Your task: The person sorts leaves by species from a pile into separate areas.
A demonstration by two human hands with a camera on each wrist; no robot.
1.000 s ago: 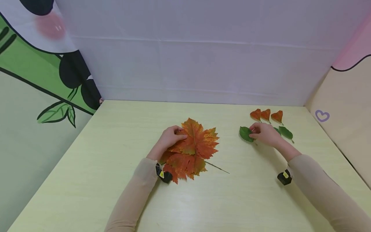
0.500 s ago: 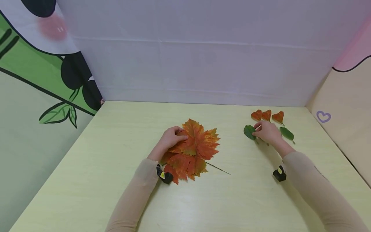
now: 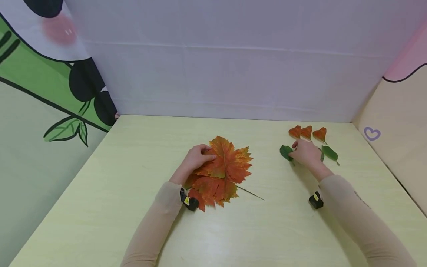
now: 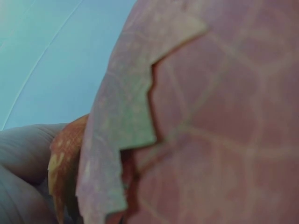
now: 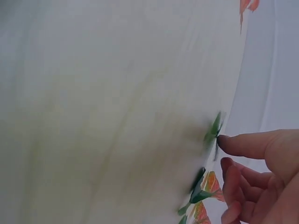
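Note:
My left hand [image 3: 197, 160] grips the edge of a large orange-red maple-like leaf [image 3: 230, 163], thumb on top. A second red-orange leaf [image 3: 213, 189] overlaps beneath it, and a thin stem sticks out to the right. In the left wrist view the reddish leaf surface [image 4: 224, 121] covers most of the frame. My right hand [image 3: 307, 152] is over a row of small green leaves. Its thumb touches the leftmost green leaf [image 3: 285, 152], while the fingers [image 5: 233, 186] are bent and apart from that leaf. Another green leaf [image 3: 322, 155] is partly hidden behind the hand.
The rightmost green leaf [image 3: 330, 152] lies beside the right hand. Behind stand three small orange leaves [image 3: 306, 131] in a row near the far edge of the pale table [image 3: 133, 155]. A lilac cloth backdrop [image 3: 233, 81] closes off the back, with printed cloth at both sides.
The leftmost green leaf has moved slightly right and back, nearer the other green leaves. The right hand has shifted a little left lately, its fingers coming off the leaf. The left hand stays put.

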